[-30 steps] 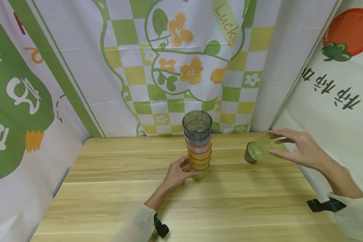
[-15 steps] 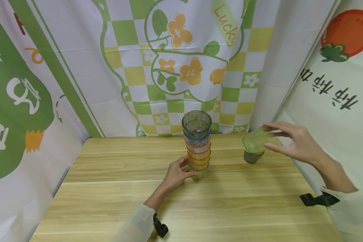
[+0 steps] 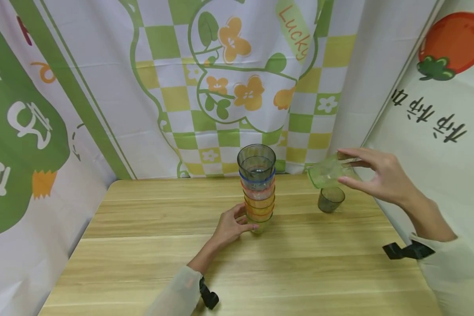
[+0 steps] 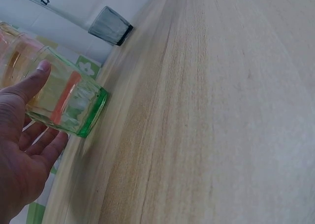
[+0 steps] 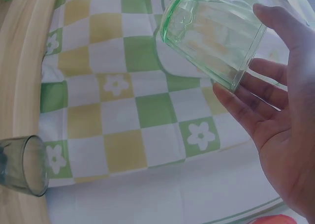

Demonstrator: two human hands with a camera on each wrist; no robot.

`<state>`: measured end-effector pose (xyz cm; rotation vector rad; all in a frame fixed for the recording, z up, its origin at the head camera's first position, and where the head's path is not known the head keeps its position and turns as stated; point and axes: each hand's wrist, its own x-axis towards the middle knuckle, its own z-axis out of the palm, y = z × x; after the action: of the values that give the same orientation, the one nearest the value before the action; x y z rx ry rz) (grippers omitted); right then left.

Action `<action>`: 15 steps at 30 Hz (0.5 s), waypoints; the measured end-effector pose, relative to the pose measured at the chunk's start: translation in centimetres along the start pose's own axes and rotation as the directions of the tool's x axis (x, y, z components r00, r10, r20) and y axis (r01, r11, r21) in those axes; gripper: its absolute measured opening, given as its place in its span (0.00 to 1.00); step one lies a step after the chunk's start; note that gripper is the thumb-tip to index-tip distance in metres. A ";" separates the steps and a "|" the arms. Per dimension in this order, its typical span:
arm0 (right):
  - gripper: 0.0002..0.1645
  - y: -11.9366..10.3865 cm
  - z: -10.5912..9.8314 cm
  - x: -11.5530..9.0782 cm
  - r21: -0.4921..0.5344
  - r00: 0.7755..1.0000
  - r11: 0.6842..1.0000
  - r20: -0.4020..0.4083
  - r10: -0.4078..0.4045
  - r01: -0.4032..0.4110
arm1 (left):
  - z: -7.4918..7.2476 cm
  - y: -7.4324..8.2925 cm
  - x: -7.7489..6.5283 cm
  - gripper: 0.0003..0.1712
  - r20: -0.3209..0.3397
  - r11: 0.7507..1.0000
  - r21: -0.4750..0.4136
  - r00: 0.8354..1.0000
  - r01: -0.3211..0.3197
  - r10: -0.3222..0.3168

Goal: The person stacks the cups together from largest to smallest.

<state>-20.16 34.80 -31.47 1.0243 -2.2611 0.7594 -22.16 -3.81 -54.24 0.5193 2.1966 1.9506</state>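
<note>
A tall stack of nested glass cups (image 3: 257,188) stands on the table, smoky grey at the top, with blue, pink and orange layers below. Its lowest cup (image 4: 74,101) is green, and my left hand (image 3: 230,227) grips it, thumb on one side and fingers on the other. Above the table at the right, my right hand (image 3: 385,177) holds a light green glass cup (image 5: 214,34) tilted on its side, pinched by one end, the thicker green end pointing left. A smoky grey cup (image 3: 331,200) stands upright on the table just below it.
The wooden table (image 3: 150,254) ends at a checkered green and yellow curtain (image 3: 205,131) behind the stack. A printed white curtain (image 3: 438,162) hangs along the right side, near my right hand. Black straps with mounts (image 3: 408,250) sit on both wrists.
My right hand has lifted the light green cup up and to the left, from in front of the grey cup to above it. My left hand has stayed on the stack.
</note>
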 end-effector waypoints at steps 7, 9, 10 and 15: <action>0.38 -0.3 0.0 1.6 0.061 0.997 0.996 -0.027 -0.071 0.073 | -0.1 0.2 -0.1 0.48 -0.004 1.000 0.015 1.000 0.015 -0.015; 0.42 -0.4 0.1 2.1 0.068 0.995 0.994 -0.034 -0.089 0.091 | -0.1 0.2 -0.1 0.48 -0.003 1.000 0.013 1.000 0.013 -0.013; 0.44 -0.4 0.1 2.3 0.072 0.995 0.993 -0.038 -0.095 0.098 | -0.1 0.2 -0.1 0.48 -0.003 1.000 0.010 1.000 0.010 -0.010; 0.47 -0.8 0.2 3.4 0.068 0.991 0.989 -0.055 -0.125 0.129 | -0.1 0.0 0.0 0.47 -0.001 1.000 0.004 1.000 0.007 -0.007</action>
<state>-21.48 32.62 -29.12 1.1577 -2.1171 0.8074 -22.15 -3.89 -54.19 0.5101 2.2008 1.9439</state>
